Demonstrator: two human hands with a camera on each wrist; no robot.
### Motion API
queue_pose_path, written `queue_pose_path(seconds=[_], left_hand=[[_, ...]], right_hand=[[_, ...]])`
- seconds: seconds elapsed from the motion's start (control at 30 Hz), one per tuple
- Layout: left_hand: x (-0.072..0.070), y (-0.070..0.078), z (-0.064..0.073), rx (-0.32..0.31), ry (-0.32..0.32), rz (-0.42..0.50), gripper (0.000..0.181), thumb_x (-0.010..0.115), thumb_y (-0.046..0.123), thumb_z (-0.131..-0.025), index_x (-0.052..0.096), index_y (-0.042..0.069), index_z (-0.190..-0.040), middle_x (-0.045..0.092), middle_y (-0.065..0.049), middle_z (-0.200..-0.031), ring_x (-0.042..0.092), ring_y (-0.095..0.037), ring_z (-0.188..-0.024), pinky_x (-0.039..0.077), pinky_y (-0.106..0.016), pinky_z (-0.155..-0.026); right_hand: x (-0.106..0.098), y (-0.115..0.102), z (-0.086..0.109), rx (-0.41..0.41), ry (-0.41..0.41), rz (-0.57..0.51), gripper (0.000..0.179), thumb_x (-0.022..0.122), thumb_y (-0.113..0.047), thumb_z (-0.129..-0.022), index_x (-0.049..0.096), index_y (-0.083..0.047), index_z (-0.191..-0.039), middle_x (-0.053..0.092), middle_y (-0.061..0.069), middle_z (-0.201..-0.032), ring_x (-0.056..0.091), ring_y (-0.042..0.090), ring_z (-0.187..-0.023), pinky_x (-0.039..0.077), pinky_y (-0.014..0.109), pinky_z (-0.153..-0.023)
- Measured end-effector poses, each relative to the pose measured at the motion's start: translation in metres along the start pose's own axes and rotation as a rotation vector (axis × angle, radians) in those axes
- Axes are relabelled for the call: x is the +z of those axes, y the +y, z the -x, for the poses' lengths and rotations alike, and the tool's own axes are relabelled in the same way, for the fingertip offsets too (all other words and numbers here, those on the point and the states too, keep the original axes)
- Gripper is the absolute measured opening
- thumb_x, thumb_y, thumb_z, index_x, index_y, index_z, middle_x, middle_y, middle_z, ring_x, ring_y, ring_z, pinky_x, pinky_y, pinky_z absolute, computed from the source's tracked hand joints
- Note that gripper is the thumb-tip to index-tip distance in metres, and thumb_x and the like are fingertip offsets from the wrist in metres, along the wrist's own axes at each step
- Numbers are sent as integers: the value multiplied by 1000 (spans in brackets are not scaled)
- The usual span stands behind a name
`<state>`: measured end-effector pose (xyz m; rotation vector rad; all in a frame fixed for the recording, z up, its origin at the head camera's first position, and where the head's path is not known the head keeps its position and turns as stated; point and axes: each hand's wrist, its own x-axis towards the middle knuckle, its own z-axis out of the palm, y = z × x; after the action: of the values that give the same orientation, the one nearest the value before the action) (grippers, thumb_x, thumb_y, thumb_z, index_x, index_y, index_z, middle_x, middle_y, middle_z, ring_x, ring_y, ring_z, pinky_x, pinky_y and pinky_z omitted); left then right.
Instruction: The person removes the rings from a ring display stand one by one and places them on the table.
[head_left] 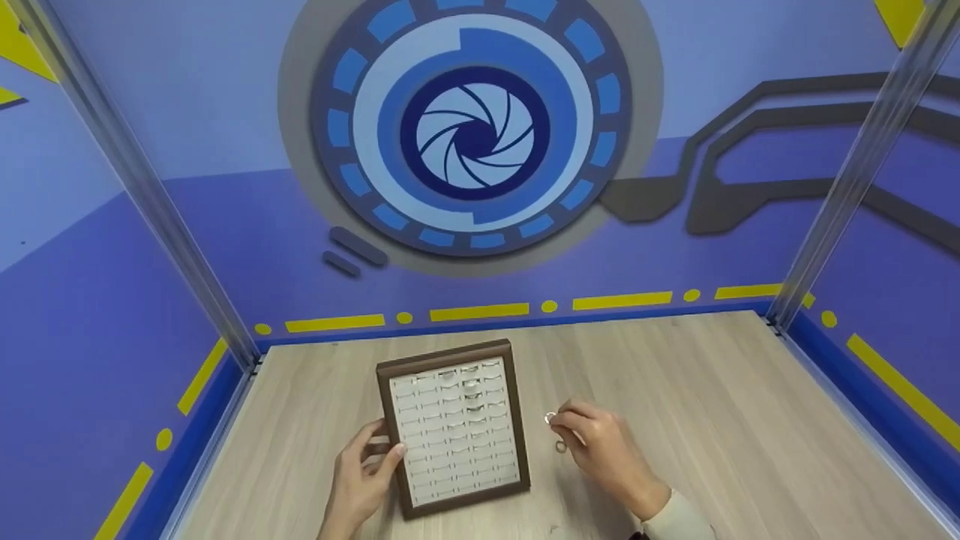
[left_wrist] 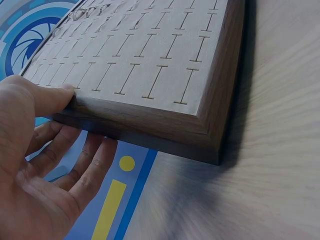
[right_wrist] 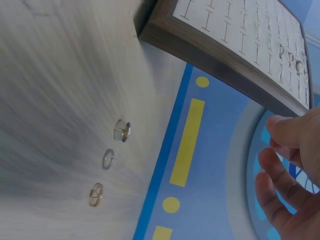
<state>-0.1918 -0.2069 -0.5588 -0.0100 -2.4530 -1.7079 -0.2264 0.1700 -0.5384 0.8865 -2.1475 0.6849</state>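
A brown-framed ring display tray (head_left: pixel 457 450) stands tilted on the table, its pale insert cut with rows of slots. Several rings (head_left: pixel 472 396) sit in its upper slots. My left hand (head_left: pixel 360 474) grips the tray's left edge, thumb (left_wrist: pixel 55 97) on the front and fingers (left_wrist: pixel 95 167) beneath the frame. Beside the tray's right edge, my right hand (head_left: pixel 604 442) pinches a small silvery ring (head_left: pixel 550 418) at its fingertips. That ring is hidden in the right wrist view. On the table lie a wide band (right_wrist: pixel 122 130), a thin ring (right_wrist: pixel 108 159) and a gold-toned ring (right_wrist: pixel 96 194).
A wood-grain table (head_left: pixel 712 405) lies under everything. Blue printed panels (head_left: pixel 247 247) rise behind it and at both sides, with metal posts (head_left: pixel 142 180) at the back corners.
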Motion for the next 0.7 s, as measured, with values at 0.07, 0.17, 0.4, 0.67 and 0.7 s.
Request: queue_pose_path(seconds=[0.07,0.17,0.4,0.67,0.7], left_hand=[[1,0,0,-1,-2,-2,53,79,26,-99,60,7,-145,66,-15,-132,71,-26,-110,66,-33,-92],[1,-1,0,6,0,-5,53,79,27,-99,60,7,-144,66,-15,-131,71,-26,-109,66,-32,-91],[2,-2,-2,46,24,2,51,80,24,-99,61,3,-142,68,-17,-127,73,-25,-102,65,-28,-86],[1,-2,-1,22,18,-2,52,79,24,-99,61,5,-143,67,-16,-128,72,-25,-104,65,-28,-88],[1,-2,-1,21,19,1,52,80,24,-99,61,5,-143,67,-16,-128,72,-25,-104,65,-28,-88]], right_hand=[[0,1,6,18,-30,-5,29,91,8,-77,77,-16,-88,69,-11,-89,66,1,-76,57,16,-64],[0,3,15,52,-77,-12,28,90,4,-80,76,-20,-88,69,-13,-90,65,-1,-77,55,14,-64],[2,8,27,85,-105,9,27,92,0,-81,76,-22,-86,68,-14,-89,64,-1,-80,54,13,-66],[7,9,32,184,-123,-23,27,90,2,-81,77,-21,-84,68,-14,-88,65,-1,-79,55,13,-66],[7,9,32,193,-123,-25,27,90,3,-82,77,-20,-83,68,-14,-88,65,-1,-79,55,14,-66]])
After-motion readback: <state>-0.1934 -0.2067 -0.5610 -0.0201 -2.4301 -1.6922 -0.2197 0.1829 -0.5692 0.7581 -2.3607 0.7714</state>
